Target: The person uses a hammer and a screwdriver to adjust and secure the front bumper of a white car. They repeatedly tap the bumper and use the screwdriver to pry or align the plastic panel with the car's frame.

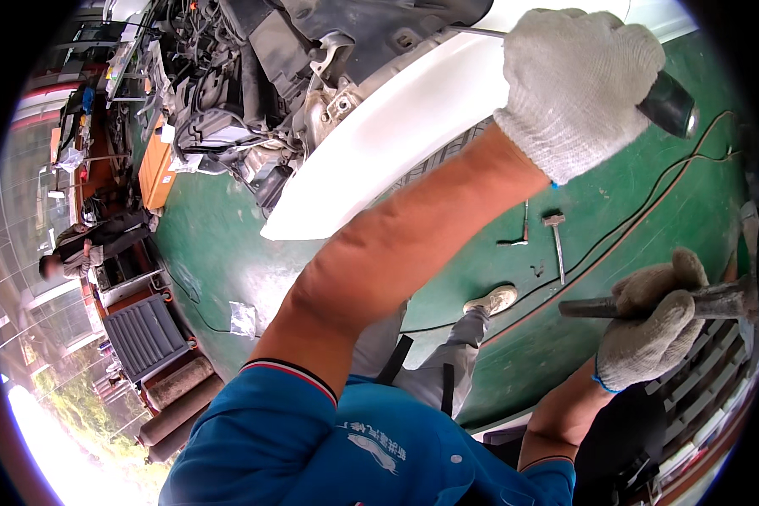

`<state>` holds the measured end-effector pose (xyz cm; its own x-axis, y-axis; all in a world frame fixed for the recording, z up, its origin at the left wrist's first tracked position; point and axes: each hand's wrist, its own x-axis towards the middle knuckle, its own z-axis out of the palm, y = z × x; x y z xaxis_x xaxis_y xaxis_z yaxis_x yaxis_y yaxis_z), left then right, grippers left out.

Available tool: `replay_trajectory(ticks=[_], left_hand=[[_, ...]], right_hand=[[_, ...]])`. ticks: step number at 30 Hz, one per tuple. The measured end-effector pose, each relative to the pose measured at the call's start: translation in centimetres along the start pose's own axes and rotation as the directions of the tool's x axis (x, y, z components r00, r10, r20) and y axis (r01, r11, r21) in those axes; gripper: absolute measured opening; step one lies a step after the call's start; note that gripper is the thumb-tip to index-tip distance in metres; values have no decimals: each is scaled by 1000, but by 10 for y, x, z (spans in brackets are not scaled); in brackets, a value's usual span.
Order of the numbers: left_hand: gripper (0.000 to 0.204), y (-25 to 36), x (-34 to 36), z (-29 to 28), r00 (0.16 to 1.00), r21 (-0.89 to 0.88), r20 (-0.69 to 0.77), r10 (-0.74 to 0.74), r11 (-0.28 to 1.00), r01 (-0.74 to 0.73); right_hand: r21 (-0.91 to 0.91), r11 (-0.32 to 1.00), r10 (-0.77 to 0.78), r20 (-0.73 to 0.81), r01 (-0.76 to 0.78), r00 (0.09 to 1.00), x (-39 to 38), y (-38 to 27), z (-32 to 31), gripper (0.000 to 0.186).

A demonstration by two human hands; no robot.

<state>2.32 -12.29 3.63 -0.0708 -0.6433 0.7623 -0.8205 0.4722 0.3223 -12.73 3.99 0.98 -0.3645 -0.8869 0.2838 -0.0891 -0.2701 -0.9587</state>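
White knit gloves cover both: my left hand (575, 84) clenches a dark tool handle (671, 104) above the white fender (396, 135); my right hand (654, 325) grips a hammer (717, 299).

Green painted floor (228, 244) spreading across the workshop, cables (649, 211) trailing over it. Daylight pouring in at lower left. Orange cabinet (156, 173) and grey louvred panel (143, 336) standing along the floor's left edge.
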Motion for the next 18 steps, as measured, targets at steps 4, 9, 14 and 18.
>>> replay_trajectory(ticks=[4, 9, 14, 18], left_hand=[[16, 3, 2, -9, 996, -90, 78, 41, 995, -34], [20, -2, 1, -13, 1000, -186, -11, 21, 982, -22], [21, -1, 6, -7, 990, -145, -93, -108, 985, 94], [18, 8, 3, 12, 983, -53, -157, -96, 995, 89]], right_hand=[[-82, 995, 53, -77, -60, 996, 3, -8, 22, 48], [68, 997, 31, -102, -24, 994, -3, -12, 31, 49], [37, 997, 72, -114, -68, 991, -2, -14, 36, 52], [39, 997, -59, -142, 65, 988, 4, -20, 36, 48]])
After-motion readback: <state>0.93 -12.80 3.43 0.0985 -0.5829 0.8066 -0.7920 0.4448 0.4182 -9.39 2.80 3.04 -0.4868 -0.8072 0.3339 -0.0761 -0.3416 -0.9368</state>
